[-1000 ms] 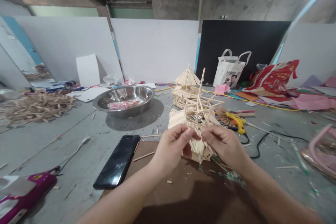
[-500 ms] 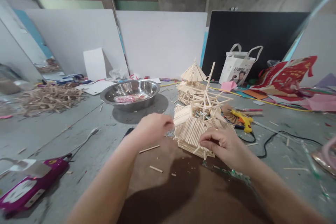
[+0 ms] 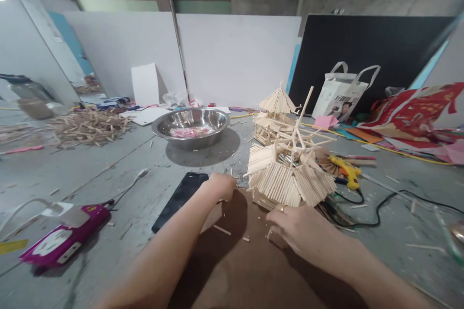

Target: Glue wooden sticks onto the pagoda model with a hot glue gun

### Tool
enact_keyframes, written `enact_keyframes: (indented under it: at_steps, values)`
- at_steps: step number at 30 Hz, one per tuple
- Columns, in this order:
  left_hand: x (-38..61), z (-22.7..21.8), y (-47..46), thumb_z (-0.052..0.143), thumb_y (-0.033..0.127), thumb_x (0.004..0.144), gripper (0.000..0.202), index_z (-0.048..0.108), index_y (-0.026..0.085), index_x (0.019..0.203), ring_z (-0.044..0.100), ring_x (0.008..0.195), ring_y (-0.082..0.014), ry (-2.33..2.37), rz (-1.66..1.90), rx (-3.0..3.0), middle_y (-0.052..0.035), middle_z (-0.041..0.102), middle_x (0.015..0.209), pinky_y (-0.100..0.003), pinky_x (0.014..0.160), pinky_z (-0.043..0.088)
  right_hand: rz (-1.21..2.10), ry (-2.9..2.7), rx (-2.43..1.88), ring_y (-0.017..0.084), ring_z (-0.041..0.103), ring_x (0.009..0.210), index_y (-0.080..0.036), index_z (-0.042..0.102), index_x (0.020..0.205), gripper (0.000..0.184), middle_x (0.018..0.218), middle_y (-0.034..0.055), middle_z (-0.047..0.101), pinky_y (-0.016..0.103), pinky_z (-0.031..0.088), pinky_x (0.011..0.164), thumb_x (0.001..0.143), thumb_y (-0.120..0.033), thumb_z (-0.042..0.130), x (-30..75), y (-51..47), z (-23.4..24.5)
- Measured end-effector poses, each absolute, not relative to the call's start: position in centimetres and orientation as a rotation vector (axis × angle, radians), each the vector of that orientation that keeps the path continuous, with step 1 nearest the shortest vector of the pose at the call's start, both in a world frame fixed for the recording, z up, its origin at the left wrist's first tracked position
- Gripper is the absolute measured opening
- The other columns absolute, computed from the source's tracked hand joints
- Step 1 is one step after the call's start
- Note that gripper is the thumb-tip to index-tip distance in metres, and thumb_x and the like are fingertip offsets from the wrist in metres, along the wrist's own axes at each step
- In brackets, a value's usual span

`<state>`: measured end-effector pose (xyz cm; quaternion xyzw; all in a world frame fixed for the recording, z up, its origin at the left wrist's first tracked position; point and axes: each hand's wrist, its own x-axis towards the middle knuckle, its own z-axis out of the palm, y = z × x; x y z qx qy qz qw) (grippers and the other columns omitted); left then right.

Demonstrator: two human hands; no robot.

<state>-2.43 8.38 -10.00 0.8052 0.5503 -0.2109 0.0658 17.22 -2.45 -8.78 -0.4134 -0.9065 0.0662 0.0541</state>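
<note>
A pavilion model made of thin wooden sticks (image 3: pixel 290 178) stands on the far edge of a brown board (image 3: pixel 246 265). My right hand (image 3: pixel 300 234), with a ring on one finger, rests against the model's base, its fingers tucked under the roof edge. My left hand (image 3: pixel 222 187) is curled knuckles-up at the board's far left corner, beside a black phone (image 3: pixel 181 194); what its fingers pinch is hidden. Short loose sticks (image 3: pixel 222 230) lie on the board between my hands.
A steel bowl (image 3: pixel 191 128) and a second stick pavilion (image 3: pixel 275 113) stand behind. A yellow glue gun (image 3: pixel 344 170) with a black cord lies right of the model. A stick pile (image 3: pixel 90 125) is far left, a magenta power strip (image 3: pixel 65 240) near left, bags (image 3: pixel 342 94) at back.
The model has gone from held up in both hands to standing on the board. My left hand let go and dropped to the board's corner; my right hand slid down to the base.
</note>
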Motion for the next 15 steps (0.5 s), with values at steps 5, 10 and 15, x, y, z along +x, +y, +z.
enact_keyframes:
  at_steps: [5,10,15]
  values:
    - [-2.3,-10.1,8.3,0.054,0.006,0.052,0.030,0.067,0.009,0.079,0.061,0.081,-0.0322,1.641,-0.576,2.432,-0.0221,0.065,0.087,-0.037,0.063,0.048,0.308,-2.691,-1.205,0.017,0.059,0.076,-0.021,0.056,0.097,0.021,0.082,0.0037,0.064,0.026,0.035,0.061,0.080,-0.021,0.044,17.4,-2.5,-8.1]
    - [-3.0,-10.2,8.6,0.052,0.003,0.050,0.024,0.066,0.010,0.069,0.062,0.071,-0.0274,1.617,-0.426,2.450,-0.0186,0.066,0.080,-0.031,0.058,0.047,0.349,-2.678,-1.197,0.017,0.059,0.077,-0.021,0.058,0.098,0.022,0.084,0.0036,0.065,0.027,0.037,0.062,0.081,-0.023,0.043,17.8,-2.5,-7.5]
    - [-4.6,-7.9,8.7,0.048,0.004,0.056,0.022,0.065,0.013,0.067,0.060,0.067,-0.0193,1.607,-0.170,2.511,-0.0080,0.067,0.071,-0.024,0.059,0.044,0.393,-2.612,-1.160,0.017,0.059,0.078,-0.020,0.058,0.098,0.023,0.084,0.0047,0.065,0.027,0.038,0.065,0.082,-0.024,0.043,18.3,-2.4,-6.8]
